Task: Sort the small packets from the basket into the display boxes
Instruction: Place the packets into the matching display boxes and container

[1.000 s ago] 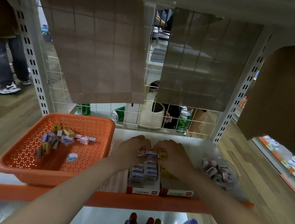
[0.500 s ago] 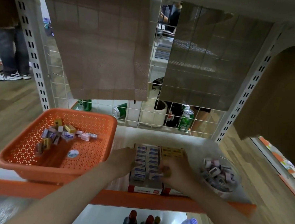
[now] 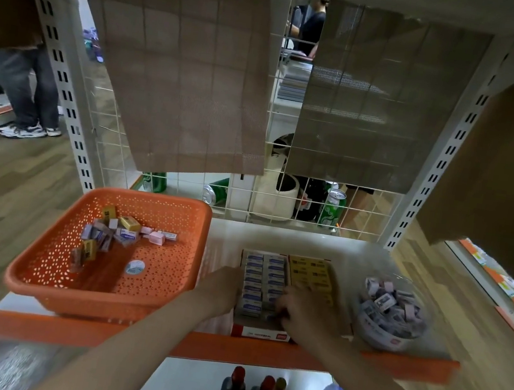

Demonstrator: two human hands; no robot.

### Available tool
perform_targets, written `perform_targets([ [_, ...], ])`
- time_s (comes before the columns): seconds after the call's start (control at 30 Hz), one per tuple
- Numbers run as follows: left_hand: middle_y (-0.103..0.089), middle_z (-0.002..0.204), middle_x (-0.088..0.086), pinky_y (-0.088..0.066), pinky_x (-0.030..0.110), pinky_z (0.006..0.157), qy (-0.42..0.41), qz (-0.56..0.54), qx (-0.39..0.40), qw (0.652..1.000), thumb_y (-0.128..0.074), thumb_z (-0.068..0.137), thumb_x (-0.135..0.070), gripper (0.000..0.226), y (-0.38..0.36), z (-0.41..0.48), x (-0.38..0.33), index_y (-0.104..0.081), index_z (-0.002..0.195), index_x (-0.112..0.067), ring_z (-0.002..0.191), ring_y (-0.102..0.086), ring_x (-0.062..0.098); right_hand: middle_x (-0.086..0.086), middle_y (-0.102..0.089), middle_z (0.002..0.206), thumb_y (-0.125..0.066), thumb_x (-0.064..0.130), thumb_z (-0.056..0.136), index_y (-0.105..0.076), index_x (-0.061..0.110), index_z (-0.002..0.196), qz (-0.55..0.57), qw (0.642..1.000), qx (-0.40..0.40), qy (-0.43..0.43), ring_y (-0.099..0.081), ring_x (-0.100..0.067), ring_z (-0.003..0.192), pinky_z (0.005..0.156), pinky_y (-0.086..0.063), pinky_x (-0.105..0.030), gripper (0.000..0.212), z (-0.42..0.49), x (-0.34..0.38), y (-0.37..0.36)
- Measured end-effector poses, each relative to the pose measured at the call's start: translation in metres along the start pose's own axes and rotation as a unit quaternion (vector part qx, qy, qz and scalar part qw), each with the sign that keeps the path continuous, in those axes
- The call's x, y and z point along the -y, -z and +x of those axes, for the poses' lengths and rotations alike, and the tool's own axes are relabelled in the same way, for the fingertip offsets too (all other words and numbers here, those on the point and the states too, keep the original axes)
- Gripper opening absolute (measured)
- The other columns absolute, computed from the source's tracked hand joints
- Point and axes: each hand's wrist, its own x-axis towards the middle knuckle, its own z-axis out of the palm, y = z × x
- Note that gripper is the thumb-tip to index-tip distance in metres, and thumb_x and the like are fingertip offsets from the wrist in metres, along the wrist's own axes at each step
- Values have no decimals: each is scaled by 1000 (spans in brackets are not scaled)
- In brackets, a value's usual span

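**Both hands at the blue-and-white display box**

The display box [image 3: 259, 333] stands on the white shelf [image 3: 279, 239], between the orange basket [image 3: 92, 299] and a clear bowl [image 3: 385, 340] full of small packets. Its long axis runs from the person toward the wire grid at the back. Inside, the blue-and-white packets [image 3: 254, 272] lie flat in two columns, and each packet has its long side across, from left to right. Yellow packets [image 3: 312, 273] lie just to the right of them.

The right hand [image 3: 302, 310] is over the front end of the right column, with its fingers bent down onto the packets there. I cannot tell whether it pinches one, because the hand hides the packets under it. The left hand [image 3: 219, 292] touches the outer left wall of the box, and its fingers are hidden, so its grip is also unclear.

The mixed loose packets [image 3: 126, 232] lie in a pile at the back of the basket, well apart from both hands.
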Motion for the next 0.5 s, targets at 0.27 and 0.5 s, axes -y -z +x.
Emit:
perform_targets([
  [0.27,-61,114,13,-53,29,76,-4,-8,16,1000,-38,99,-10,33,2,-2,0,-44,131,-9,88,-63,21,3,-59,117,-58,16,89,-71,22,98,-21,1000,-3,-10,-45,-19,117,104,-32,-33,16,9,4,-7],
  [0.5,-60,119,13,-49,29,84,-4,25,42,999,-37,99,-12,31,8,-6,-6,-45,128,-8,103,-61,24,6,-59,119,-55,21,92,-69,26,106,-29,999,-2,22,-42,-19,118,103,-31,-33,20,5,2,1],
])
